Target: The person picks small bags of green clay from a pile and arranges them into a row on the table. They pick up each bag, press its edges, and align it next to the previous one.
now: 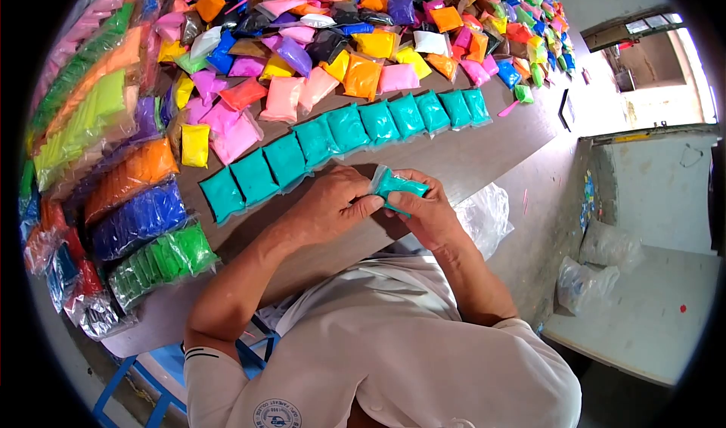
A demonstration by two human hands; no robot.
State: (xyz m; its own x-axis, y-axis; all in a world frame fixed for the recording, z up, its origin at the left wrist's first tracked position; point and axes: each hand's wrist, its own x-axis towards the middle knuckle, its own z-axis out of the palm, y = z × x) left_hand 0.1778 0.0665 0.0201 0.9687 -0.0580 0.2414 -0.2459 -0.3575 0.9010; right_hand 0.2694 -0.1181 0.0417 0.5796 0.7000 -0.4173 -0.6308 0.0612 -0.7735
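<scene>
Between my two hands, just over the table's front edge, is a small clear packet of teal clay-like material (402, 186). My right hand (429, 209) wraps round it from the right, thumb lying across its front. On the left, my left hand (344, 201) pinches the packet's clear end between thumb and curled fingers. Beyond my hands a curved row of flat teal packets (318, 139) lies on the brown table (484, 150), edge to edge. The left end of this row lies close to my left forearm.
A large heap of small packets in many colours (378, 44) covers the far side. Stacked clear bags of orange (132, 178), blue (140, 220) and green packets (162, 262) line the left. A crumpled clear plastic bag (485, 220) is right of my right hand.
</scene>
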